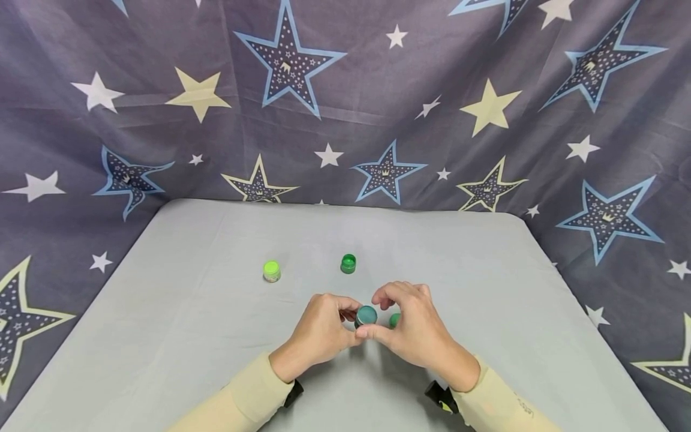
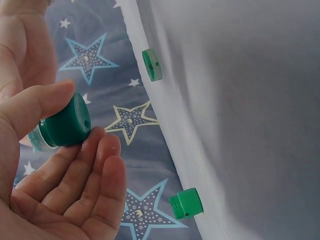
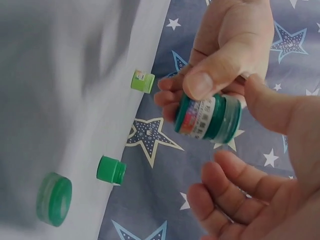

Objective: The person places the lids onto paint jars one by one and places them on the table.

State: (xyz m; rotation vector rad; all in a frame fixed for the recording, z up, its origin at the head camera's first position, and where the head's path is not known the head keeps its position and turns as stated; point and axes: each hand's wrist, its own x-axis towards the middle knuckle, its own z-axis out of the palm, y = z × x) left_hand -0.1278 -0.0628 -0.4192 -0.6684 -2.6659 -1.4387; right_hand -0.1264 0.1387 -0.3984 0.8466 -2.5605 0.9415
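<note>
My left hand [image 1: 324, 327] pinches a small teal paint jar [image 1: 366, 315] between thumb and fingers. A printed label and a clear-rimmed lid show on the jar [image 3: 205, 119] in the right wrist view. The lid end faces my right hand [image 1: 412, 324], whose fingers are spread and loosely bent around that end. Its thumb lies close by the lid; whether it touches cannot be told. On the table, partly hidden behind the right hand, lies a green lid [image 1: 394, 320]. Farther back stands an open green paint jar [image 1: 348, 264].
A lime-green jar [image 1: 272, 271] stands back left on the pale grey tablecloth [image 1: 178, 312]. Behind the table hangs a dark curtain [image 1: 356, 126] printed with stars. Black wrist straps [image 1: 442, 397] show below the sleeves.
</note>
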